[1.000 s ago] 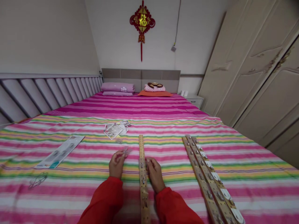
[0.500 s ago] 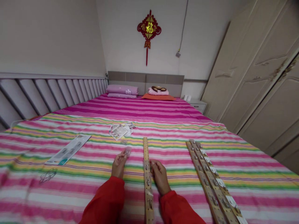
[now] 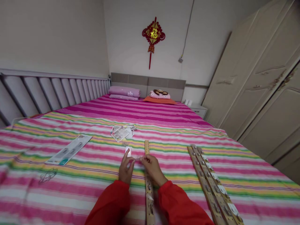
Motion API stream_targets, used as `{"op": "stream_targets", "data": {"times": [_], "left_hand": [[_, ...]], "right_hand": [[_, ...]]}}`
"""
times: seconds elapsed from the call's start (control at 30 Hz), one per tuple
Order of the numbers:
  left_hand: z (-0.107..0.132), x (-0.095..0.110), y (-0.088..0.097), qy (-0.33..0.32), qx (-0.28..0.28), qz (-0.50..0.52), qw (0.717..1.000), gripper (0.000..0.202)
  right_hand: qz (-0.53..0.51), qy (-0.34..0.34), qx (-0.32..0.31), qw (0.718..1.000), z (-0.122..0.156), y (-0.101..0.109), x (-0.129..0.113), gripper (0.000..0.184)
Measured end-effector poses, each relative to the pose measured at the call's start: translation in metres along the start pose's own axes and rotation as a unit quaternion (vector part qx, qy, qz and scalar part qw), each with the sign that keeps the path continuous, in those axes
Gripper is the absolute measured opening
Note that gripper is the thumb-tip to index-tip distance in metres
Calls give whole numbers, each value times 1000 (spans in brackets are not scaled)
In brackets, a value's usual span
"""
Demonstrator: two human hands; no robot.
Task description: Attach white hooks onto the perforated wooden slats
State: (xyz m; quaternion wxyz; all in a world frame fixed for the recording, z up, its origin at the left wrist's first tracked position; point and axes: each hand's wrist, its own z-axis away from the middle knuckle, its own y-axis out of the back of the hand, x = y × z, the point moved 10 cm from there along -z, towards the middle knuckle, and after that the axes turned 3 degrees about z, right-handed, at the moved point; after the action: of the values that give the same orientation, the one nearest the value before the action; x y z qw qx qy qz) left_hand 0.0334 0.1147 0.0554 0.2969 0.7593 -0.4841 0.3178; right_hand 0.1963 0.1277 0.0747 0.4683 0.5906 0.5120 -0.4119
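My left hand (image 3: 126,170) and my right hand (image 3: 153,170) meet just left of a narrow wooden strip (image 3: 147,147). Between their pinched fingertips stretches a small clear plastic piece (image 3: 137,158), perhaps a little bag; its contents are too small to make out. A small white piece (image 3: 128,150) shows by my left fingers; whether they touch it, I cannot tell. The strip has rows of holes and carries shiny metal pieces (image 3: 150,207) along its near part. My right hand and wrist cover its middle. A faint clear packet (image 3: 125,144) lies just beyond my left hand.
On the right lie several similar strips (image 3: 206,184) with metal pieces and white round tags. At left are a long clear package (image 3: 70,150) and a thin wire tangle (image 3: 48,175). Farther back sits a pile of cards and plastic (image 3: 123,132) on the striped sheet (image 3: 98,175).
My right hand has left the strip's right edge, crossing over it to meet my left hand at the plastic piece. My left hand has moved slightly right. The view has tilted a little.
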Motion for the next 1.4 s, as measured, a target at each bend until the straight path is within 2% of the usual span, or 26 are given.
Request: {"op": "stream_targets", "data": {"times": [0.13, 0.23, 0.27, 0.47, 0.6, 0.77, 0.9, 1.0, 1.07, 1.13, 1.27, 1.4], "left_hand": [[1, 5, -1, -37, -9, -21, 999, 14], [1, 5, 4, -44, 20, -38, 998, 13], [2, 5, 6, -46, 29, -44, 998, 13], [3, 16, 7, -88, 36, -78, 992, 14], [6, 30, 2, -154, 19, -103, 983, 15], [8, 36, -4, -175, 8, -116, 978, 13], [7, 33, -4, -158, 7, -112, 981, 32], [4, 20, -2, -89, 9, -89, 992, 37], [4, 11, 0, -54, 17, -80, 995, 35], [4, 4, 2, -35, 22, -71, 997, 33], [6, -9, 1, -14, 18, -47, 999, 37], [8, -8, 4, -28, 28, -60, 997, 38]], "right_hand": [[50, -6, 33, 998, -14, -9, 1, 25], [73, -11, 120, 990, -15, 6, 4, 27], [76, -17, 133, 988, -15, 9, 6, 29], [39, -77, 31, 996, -14, -13, 27, 39], [13, -96, 60, 993, -19, -10, 34, 31], [5, -100, 83, 991, -24, -3, 36, 21], [10, -52, 109, 993, -22, 12, 23, 16], [74, 65, 105, 990, -14, 24, -10, 17], [138, 150, 77, 976, -4, 25, -34, 18], [187, 200, 45, 961, 5, 24, -48, 20], [204, 206, 27, 957, 10, 26, -50, 21], [131, 141, 64, 979, 0, 35, -29, 18]]}}
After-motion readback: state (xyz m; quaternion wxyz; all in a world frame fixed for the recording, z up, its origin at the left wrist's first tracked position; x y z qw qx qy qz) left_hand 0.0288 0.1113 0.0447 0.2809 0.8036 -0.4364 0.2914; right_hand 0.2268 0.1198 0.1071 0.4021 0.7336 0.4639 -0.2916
